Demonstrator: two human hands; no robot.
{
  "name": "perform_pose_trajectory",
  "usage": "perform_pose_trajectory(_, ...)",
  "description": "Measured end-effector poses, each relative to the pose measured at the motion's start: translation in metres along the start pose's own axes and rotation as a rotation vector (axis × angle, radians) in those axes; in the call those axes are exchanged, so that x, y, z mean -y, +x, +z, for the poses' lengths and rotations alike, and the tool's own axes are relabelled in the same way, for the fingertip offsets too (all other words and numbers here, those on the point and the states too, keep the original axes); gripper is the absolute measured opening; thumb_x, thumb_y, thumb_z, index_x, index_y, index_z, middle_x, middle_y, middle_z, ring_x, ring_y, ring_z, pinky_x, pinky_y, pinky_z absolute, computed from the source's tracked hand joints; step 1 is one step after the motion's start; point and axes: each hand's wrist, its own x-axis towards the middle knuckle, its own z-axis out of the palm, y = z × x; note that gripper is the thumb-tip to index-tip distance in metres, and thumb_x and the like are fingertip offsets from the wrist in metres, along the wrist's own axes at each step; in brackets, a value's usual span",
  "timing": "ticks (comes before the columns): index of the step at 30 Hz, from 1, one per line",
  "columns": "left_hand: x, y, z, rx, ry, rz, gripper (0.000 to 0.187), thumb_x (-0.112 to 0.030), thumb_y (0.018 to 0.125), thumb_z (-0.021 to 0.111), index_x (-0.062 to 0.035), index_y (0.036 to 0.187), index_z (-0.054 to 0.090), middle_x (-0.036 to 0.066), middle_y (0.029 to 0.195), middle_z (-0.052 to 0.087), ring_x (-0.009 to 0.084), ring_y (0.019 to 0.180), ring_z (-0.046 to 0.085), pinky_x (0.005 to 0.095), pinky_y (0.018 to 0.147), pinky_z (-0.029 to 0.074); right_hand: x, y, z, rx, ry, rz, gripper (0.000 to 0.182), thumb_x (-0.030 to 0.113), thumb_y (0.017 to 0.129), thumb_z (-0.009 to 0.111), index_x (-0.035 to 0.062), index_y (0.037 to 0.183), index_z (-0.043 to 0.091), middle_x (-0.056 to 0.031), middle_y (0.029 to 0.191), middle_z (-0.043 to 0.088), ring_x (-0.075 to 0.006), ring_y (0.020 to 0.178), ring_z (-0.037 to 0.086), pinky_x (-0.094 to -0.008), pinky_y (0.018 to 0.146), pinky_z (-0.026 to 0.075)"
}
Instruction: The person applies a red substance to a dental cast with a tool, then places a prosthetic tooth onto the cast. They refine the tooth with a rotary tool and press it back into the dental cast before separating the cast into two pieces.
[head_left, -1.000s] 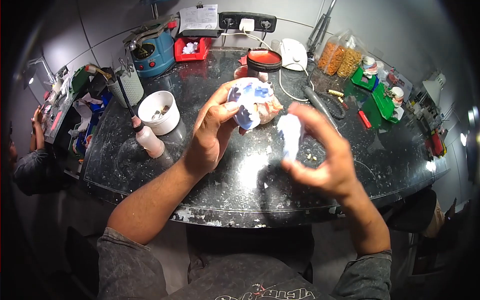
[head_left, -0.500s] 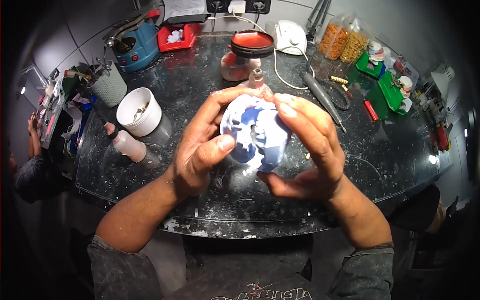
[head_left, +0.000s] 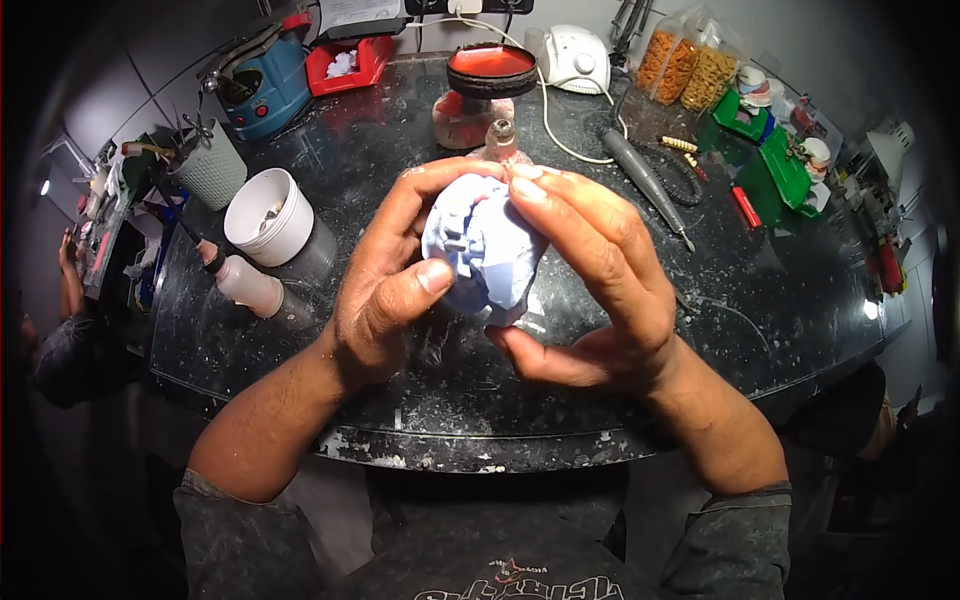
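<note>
A pale blue-white plaster-like dental model (head_left: 505, 250) is held up over the dark table, tilted, with its ridged side facing left. My left hand (head_left: 385, 285) grips its left edge, thumb on the front and fingers curled behind. On the right, my right hand (head_left: 610, 275) holds the model between the fingers on its upper part and the thumb at its lower end. Just behind the hands stands a small bottle (head_left: 503, 138) with a metal top, its lower part hidden. Farther back, a round black dish of red material (head_left: 492, 70) rests on a stained base.
White tub (head_left: 268, 218), pink bottle (head_left: 248, 286) and tool cup (head_left: 208, 165) stand left. Behind are a blue machine (head_left: 262, 90) and red bin (head_left: 348, 65). A grey handpiece (head_left: 645, 185) and green trays (head_left: 790, 175) lie right. Another person's arm (head_left: 72, 280) shows far left.
Both hands have shifted slightly left with the model, which has turned so that its smooth right part shows more and the dark blue middle shows less.
</note>
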Motion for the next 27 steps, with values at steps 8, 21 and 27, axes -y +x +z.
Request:
perform_pose_trajectory(8, -0.006, -0.001, 0.002, -0.025, 0.009, -0.113, 0.081, -0.044, 0.077, 0.060, 0.0028, 0.138, 0.036, 0.018, 0.134, 0.047, 0.0247, 0.126, 0.047, 0.0391, 0.109, 0.034, -0.001, -0.001, 0.001, -0.011, -0.003, 0.016, 0.076, 0.013, 0.061, 0.081, 0.0009, 0.132, 0.055, -0.0165, 0.126, 0.058, -0.0325, 0.115, 0.058, -0.0428, 0.100, 0.046)
perform_pose_trajectory(21, -0.013, -0.001, 0.002, -0.013, 0.023, -0.181, 0.076, -0.043, 0.083, 0.054, 0.0036, 0.140, 0.035, 0.017, 0.134, 0.046, 0.0233, 0.125, 0.047, 0.0375, 0.109, 0.034, -0.003, -0.001, 0.001, 0.039, 0.064, 0.092, 0.077, 0.009, 0.063, 0.082, -0.0026, 0.134, 0.052, -0.0204, 0.132, 0.055, -0.0341, 0.121, 0.056, -0.0416, 0.105, 0.042)
perform_pose_trajectory(27, -0.006, -0.001, -0.002, 0.025, 0.059, -0.052, 0.067, -0.036, 0.092, 0.051, 0.0049, 0.141, 0.032, 0.018, 0.136, 0.045, 0.0222, 0.124, 0.047, 0.0353, 0.105, 0.037, -0.012, -0.005, 0.000, 0.082, 0.086, 0.054, 0.086, 0.008, 0.065, 0.083, -0.0092, 0.138, 0.042, -0.0270, 0.137, 0.050, -0.0362, 0.130, 0.049, -0.0423, 0.108, 0.040)
